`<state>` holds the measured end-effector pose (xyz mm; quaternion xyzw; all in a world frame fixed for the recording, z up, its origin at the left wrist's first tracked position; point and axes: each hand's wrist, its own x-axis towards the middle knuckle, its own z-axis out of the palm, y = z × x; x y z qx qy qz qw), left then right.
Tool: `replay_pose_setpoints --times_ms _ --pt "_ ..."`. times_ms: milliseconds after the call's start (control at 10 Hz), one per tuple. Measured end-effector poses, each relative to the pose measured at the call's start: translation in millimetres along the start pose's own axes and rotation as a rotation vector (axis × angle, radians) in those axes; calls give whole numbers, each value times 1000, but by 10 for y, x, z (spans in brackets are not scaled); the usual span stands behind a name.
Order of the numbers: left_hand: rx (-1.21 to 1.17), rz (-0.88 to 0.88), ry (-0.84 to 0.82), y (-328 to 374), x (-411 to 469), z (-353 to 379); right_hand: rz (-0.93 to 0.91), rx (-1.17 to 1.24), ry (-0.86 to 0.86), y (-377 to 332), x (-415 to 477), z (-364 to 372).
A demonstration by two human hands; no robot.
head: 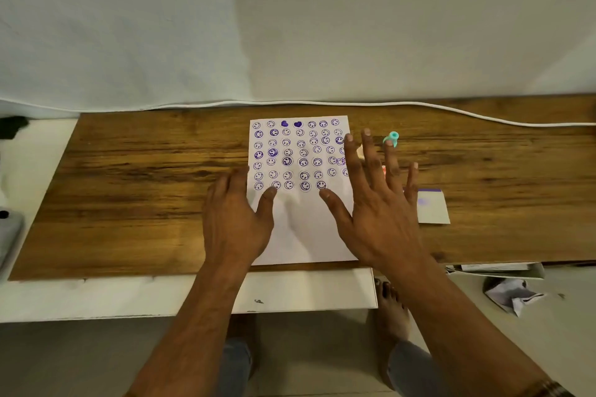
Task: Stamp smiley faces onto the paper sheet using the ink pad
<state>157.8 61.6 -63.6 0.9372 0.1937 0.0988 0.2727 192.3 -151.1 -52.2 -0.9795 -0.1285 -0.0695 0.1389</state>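
A white paper sheet (300,235) lies on the wooden board (145,187), its upper part filled with several rows of purple smiley stamps and two hearts. My left hand (237,219) rests flat on the sheet's left edge, fingers apart, holding nothing. My right hand (377,200) hovers with spread fingers over the sheet's right edge, empty. A teal stamp (392,138) lies on the board just beyond my right fingertips. A white ink pad box (432,206) with a purple smudge sits right of my right hand, partly hidden by it.
A white cable (451,110) runs along the board's far edge by the wall. White panels (306,290) lie under the board's near edge. Crumpled paper (509,295) lies on the floor at right. My bare feet (390,303) stand below the board.
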Motion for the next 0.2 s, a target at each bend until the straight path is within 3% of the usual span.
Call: replay_pose_setpoints --times_ms 200 --pt "174 256 65 161 -5 -8 -1 2 21 27 21 59"
